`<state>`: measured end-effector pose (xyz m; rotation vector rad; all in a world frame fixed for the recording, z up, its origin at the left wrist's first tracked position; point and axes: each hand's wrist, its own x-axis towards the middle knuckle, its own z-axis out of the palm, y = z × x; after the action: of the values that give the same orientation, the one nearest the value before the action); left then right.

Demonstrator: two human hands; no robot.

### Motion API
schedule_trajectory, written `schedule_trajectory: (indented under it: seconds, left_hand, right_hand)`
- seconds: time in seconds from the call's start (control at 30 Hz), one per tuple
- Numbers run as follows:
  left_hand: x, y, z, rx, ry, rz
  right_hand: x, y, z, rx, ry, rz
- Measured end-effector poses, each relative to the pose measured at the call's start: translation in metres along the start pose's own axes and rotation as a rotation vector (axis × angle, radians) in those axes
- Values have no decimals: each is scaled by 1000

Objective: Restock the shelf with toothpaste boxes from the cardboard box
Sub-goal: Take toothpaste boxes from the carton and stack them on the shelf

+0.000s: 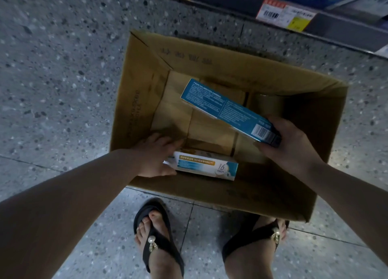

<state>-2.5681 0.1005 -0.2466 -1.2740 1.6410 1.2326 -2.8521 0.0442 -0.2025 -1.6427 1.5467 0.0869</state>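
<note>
An open cardboard box (pixel 142 94) stands on the floor in front of my feet. My right hand (pixel 287 144) grips the near end of a blue toothpaste box (pixel 222 106), held tilted over the inside of the cardboard box. A white and blue toothpaste box (pixel 207 166) lies on the bottom against the near wall. My left hand (pixel 156 155) reaches down inside, its fingers spread over the left end of that white box and touching it. Whether it grips the box I cannot tell.
The shelf edge (pixel 283 14) with red, white and yellow price labels runs across the top right, just behind the cardboard box. Speckled grey tile floor (pixel 63 79) surrounds the box. My feet in black sandals (pixel 155 236) stand right at its near wall.
</note>
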Motion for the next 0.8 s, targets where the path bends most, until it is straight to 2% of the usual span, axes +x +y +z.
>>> schedule_trajectory:
  seconds: [0.2,0.43,0.67,0.8]
  left_hand:
    - [7,-4,-3,26,198,10]
    - [-15,-1,-12,-146,395,63]
    - [-117,15,-28,-320,599,143]
    - [-203,38,-57,-332,730,175]
  right_hand:
    - [-3,2,11,15,-28,16]
    - [-4,-8,-12,31,-4,46]
    - [-50,-61,-75,-6,96,63]
    - [-96,-102,-126,10,145,20]
